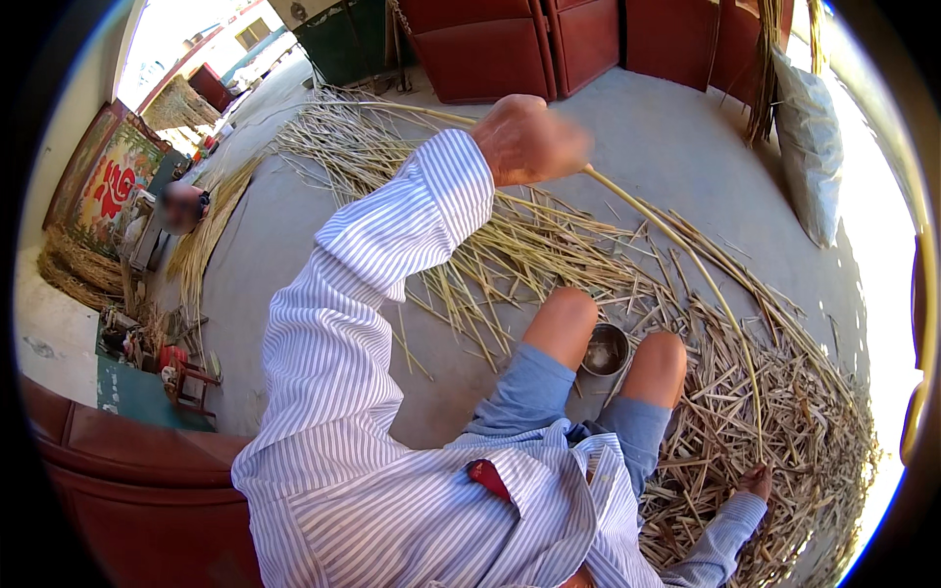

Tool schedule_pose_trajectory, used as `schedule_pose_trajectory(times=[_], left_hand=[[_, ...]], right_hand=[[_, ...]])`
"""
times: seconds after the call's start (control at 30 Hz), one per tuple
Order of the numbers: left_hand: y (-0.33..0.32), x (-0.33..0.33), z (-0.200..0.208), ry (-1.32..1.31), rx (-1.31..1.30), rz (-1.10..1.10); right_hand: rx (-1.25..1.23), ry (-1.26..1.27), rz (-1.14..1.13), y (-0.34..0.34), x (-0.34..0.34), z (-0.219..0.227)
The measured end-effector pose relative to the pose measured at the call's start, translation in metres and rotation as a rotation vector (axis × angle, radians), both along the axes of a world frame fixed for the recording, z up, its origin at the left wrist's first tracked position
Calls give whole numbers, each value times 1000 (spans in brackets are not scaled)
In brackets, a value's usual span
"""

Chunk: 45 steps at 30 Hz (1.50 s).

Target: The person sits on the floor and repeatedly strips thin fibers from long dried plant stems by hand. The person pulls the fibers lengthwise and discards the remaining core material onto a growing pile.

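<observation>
A long, thin yellow-green reed stalk (711,274) runs across the view in a bend, passing through my left hand (529,142). That hand is raised in front at arm's length, closed around the stalk; its fingertips are blurred. Low on the right, my right hand (755,480) is closed at the stalk's lower end. It hangs over a heap of dry, peeled husks and leaf bits (745,412). Whether it holds anything besides the stalk is too small to make out. Beneath the left arm lies a spread pile of similar stalks (529,240) on the floor.
Between my knees stands a small metal bowl (607,350). Red padded seats (480,49) line the far side, and a stuffed pale sack (812,147) leans at the far right. Another stalk bundle (218,211) lies left, near a small wooden stool (196,384). The floor (260,294) is grey concrete.
</observation>
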<state>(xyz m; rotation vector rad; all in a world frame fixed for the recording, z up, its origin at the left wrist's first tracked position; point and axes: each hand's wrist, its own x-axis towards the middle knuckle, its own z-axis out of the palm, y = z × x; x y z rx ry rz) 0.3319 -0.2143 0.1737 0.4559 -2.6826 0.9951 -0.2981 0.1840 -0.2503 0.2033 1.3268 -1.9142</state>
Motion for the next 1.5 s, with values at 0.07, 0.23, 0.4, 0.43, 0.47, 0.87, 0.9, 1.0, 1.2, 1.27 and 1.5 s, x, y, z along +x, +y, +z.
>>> schedule_pose_trajectory(times=[0.07,0.23,0.4,0.43,0.47,0.87,0.9,1.0,1.2,1.27,1.5], left_hand=[[-18,13,-33,-68,-55,105],[-42,-12,-140,-244,145,226],[-45,-46,-222,-82,220,207],[-48,-46,-232,-69,228,256],[-54,-41,-235,-120,350,304],[-115,-12,-305,-14,336,252],[-126,-4,-314,53,455,256],[-144,28,-340,-79,579,454],[-119,6,-331,-325,542,491],[-120,-11,-330,-362,545,490],[-126,-40,-313,-350,512,483]], right_hand=[[-50,14,92,-67,43,30],[-282,151,606,-273,201,150],[-251,221,898,-397,341,191],[-209,254,936,-408,355,184],[-162,260,902,-416,363,178],[-65,356,768,-396,344,139],[-64,379,737,-392,334,140],[0,480,617,-370,275,146],[143,423,843,-342,232,129],[130,316,966,-350,245,119],[-217,219,1364,-411,307,110]])
